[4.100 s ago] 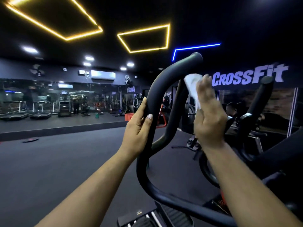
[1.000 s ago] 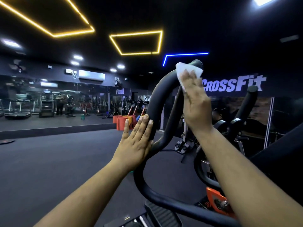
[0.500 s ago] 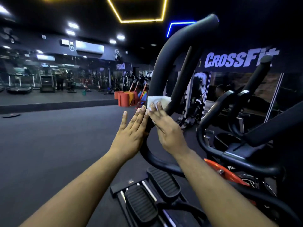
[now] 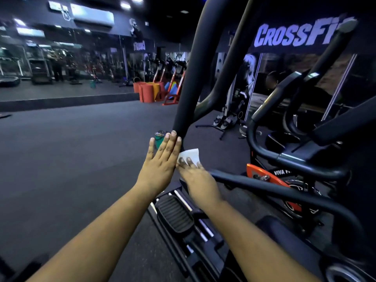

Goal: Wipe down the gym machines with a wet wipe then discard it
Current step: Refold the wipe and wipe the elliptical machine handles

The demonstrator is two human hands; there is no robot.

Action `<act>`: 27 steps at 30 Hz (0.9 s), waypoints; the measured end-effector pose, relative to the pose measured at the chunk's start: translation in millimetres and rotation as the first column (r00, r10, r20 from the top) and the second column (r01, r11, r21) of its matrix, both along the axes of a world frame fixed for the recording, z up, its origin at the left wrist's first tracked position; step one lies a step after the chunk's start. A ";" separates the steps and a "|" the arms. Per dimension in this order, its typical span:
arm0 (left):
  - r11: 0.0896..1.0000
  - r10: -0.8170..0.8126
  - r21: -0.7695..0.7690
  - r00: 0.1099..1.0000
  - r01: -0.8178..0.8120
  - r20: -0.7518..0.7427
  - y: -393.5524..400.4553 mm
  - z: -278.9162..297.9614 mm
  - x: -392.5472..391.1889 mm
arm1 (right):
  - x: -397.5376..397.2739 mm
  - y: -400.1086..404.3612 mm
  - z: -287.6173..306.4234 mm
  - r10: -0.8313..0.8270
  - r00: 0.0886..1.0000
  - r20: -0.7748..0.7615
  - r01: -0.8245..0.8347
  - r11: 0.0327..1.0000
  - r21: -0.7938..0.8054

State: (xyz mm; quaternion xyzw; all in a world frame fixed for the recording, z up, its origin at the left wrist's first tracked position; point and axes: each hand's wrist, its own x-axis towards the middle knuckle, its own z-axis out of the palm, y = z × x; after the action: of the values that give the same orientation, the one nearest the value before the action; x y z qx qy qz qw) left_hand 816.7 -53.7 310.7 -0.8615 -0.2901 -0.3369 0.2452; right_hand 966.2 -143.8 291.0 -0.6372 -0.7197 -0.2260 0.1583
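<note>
Under rt hand [image 4: 198, 180] fingers, wipe [image 4: 190, 155], on handlebar [image 4: 190, 78]

The right hand [image 4: 198, 180] now presses the white wet wipe [image 4: 190, 156] low on the thick black curved handlebar [image 4: 190, 78], near its bottom bend, having travelled down from the top end at twelve o'clock. The left hand [image 4: 162, 161] has let go of its earlier grip and slid down too; its flat, straight fingers rest against the bar, just at nine o'clock of the wipe.
</note>
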 end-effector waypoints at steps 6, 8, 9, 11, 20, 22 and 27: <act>0.999 -0.029 0.031 0.967 0.039 -0.252 -14.7 -20.0 17.8 | 42.6 -70.0 -31.2 -0.216 0.976 0.021 0.212 0.971 0.109; 0.999 -0.047 0.006 0.926 0.053 -0.374 -21.1 -23.0 27.8 | 53.3 -86.6 -31.0 -0.329 0.944 -0.027 0.330 0.936 0.122; 0.998 -0.060 -0.014 0.901 0.060 -0.429 -23.9 -23.0 32.9 | 54.5 -87.3 -26.8 -0.369 0.928 -0.051 0.372 0.921 0.113; 0.995 -0.091 -0.079 0.864 0.059 -0.496 -31.5 -20.9 47.1 | 51.8 -80.7 -18.1 -0.385 0.920 -0.073 0.390 0.918 0.070; 0.956 -0.184 -0.286 0.881 0.058 -0.436 -44.8 -6.7 83.0 | 80.8 -124.4 -22.4 -0.500 0.857 -0.125 0.514 0.846 0.138; 0.957 -0.184 -0.280 0.898 0.071 -0.400 -43.9 -7.2 87.3 | 92.8 -150.1 -27.5 -0.512 0.843 -0.165 0.537 0.822 0.191; 0.902 -0.292 -0.418 0.867 0.109 -0.404 -44.2 7.9 117.5 | 125.6 -135.7 0.4 -0.625 0.769 -0.132 0.638 0.761 0.115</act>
State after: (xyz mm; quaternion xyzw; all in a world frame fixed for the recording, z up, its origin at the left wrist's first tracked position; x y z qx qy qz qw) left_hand 934.2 -97.9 318.6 -0.9730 -0.1911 -0.0858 0.0968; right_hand 1091.8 -279.5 291.3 -0.8373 -0.4359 -0.2929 0.1518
